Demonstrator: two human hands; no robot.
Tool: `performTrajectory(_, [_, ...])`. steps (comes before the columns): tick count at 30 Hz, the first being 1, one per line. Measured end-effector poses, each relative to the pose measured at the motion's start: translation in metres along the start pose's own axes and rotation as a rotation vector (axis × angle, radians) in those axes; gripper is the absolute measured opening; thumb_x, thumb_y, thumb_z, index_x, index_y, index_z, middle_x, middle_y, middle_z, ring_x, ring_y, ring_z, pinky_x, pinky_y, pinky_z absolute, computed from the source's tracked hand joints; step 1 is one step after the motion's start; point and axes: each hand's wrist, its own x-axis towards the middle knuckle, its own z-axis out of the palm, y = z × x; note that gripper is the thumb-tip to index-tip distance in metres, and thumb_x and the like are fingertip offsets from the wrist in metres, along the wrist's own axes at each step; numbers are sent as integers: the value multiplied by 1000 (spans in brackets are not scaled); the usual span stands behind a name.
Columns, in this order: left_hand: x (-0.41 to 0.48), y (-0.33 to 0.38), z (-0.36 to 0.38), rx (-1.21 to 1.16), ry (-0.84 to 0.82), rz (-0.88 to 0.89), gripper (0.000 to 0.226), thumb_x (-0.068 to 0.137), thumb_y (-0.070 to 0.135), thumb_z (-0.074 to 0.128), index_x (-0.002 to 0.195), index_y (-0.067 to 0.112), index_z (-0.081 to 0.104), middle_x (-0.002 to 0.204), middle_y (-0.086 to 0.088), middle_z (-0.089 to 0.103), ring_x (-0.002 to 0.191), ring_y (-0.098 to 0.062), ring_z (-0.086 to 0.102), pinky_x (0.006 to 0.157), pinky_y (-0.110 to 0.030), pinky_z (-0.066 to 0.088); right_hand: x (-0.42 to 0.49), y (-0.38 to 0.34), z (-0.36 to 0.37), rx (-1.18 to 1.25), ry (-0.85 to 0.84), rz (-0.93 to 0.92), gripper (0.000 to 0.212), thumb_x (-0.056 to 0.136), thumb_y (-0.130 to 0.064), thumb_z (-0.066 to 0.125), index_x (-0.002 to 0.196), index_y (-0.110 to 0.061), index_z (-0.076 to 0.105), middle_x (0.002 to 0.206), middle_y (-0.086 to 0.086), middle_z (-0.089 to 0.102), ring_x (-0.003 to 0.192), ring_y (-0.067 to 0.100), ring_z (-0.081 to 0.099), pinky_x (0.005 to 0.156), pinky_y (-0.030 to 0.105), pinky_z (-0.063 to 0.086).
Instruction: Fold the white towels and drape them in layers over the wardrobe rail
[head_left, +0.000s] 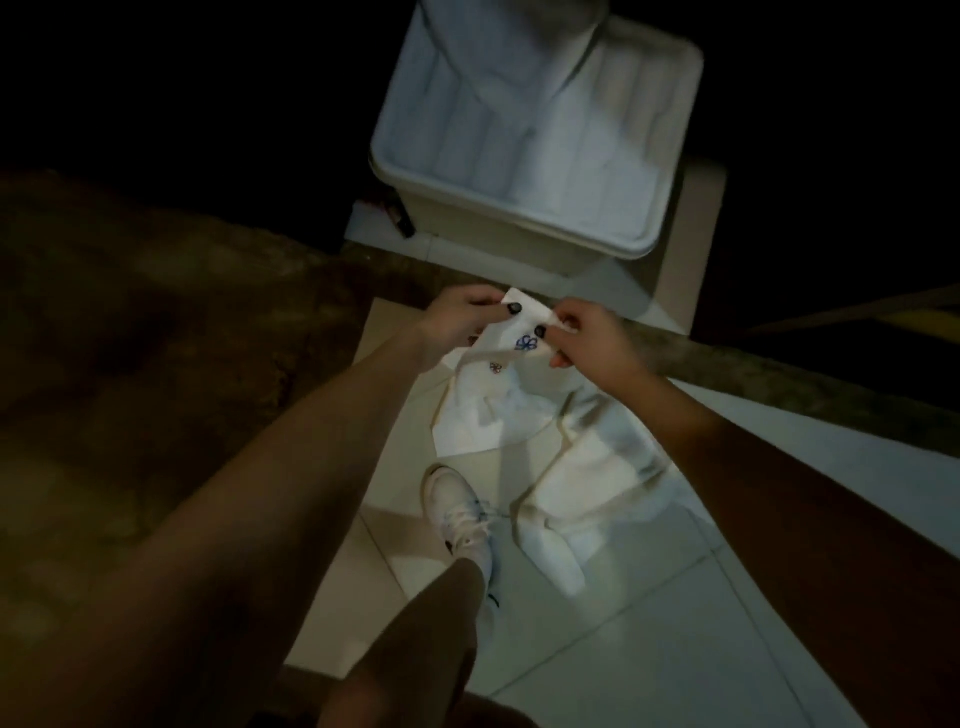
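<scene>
Head view: dim light, most of the surround black, only the middle strip readable.
Left hand (462, 319): thumb and fingers pinching the top edge of the white towel (470, 423) near one corner.
Right hand (589, 340): pinching the same edge just beside a small blue flower motif, close to the left hand.
White towel: held up between both hands, the rest hanging crumpled below them over the tiled floor (675, 623); not yet folded flat.
Second white cloth (592, 467): just right of the held towel; separate piece or the same one, cannot tell.
Dark bar (779, 387): slanting behind the hands; probably the rail, not certain.
Bin (493, 228): pale, beyond the bar, more white towels (545, 145) inside.
Shoe (460, 514): white, on the tiles under the hanging cloth.
Risk, crooked fold: hands so near each other leave the far corners loose, so the edges may not meet.
Risk, soiling: low hem close to shoe and floor, likely to drag or get stepped on.
Risk, slipping: a light two-point pinch could lose the edge during a shake-out.
Risk, misjudged drape: poor light hides the bar's line.
</scene>
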Motion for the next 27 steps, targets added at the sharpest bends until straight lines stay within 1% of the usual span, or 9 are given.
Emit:
performTrajectory(3, [-58,62,8,25,-30,33,7,89,11,66,83,10,63,81,-15,52,68,-21,49,60,-29,39,-52,-53,-47,2,17,7,11,91,-5,61,83,1,56,77,17,58,55,23,61,62,38,57])
performTrajectory(5, [-93,102,15,70,-39,69,13,89,12,67,78,13,60,79,-15,47,68,-19,42,57,-29,32,-84,-87,-79,16,24,-7,15,91,-3,61,78,-7,55,75,17,59,52,18,60,62,37,57])
performTrajectory(9, [-175,195,31,191,-53,205,18,92,13,64,75,16,56,80,-13,50,78,-24,47,65,-31,37,-156,-159,-143,-10,-12,-18,13,92,-6,62,82,-12,56,83,15,60,54,22,64,63,38,58])
performTrajectory(12, [-230,257,40,267,-21,349,17,92,18,64,76,17,57,80,-14,50,76,-25,46,69,-37,36,-209,-202,-183,-79,58,-40,6,92,-12,64,93,-9,59,90,13,61,62,22,65,54,27,56])
performTrajectory(16, [-305,320,59,294,25,491,19,95,19,61,76,18,57,70,-1,52,64,-13,51,62,-25,42,-278,-246,-224,-153,213,-100,12,92,-17,65,97,-6,62,93,14,60,73,23,62,56,28,55])
performTrajectory(19, [-348,346,70,276,64,565,20,95,16,60,75,18,57,69,1,54,62,-9,53,60,-22,43,-327,-267,-249,-163,285,-139,7,91,-20,65,91,-17,59,82,5,59,78,28,65,67,39,58])
performTrajectory(21, [-372,352,80,280,53,580,20,95,17,60,75,18,57,69,1,54,63,-10,53,60,-23,43,-358,-274,-258,-206,325,-122,9,89,-20,66,89,-13,61,79,4,60,80,29,65,70,43,56])
performTrajectory(25, [-408,353,102,252,10,577,22,96,20,59,75,19,57,67,0,50,60,-13,46,57,-25,37,-404,-277,-267,-366,390,9,15,88,-25,67,87,-12,59,92,11,63,89,28,61,70,36,47])
performTrajectory(27, [-415,347,116,211,-13,556,21,97,21,58,76,19,58,68,0,50,61,-13,45,56,-27,36,-421,-272,-265,-499,408,79,19,92,-27,62,100,-10,59,105,14,60,106,31,55,80,39,46])
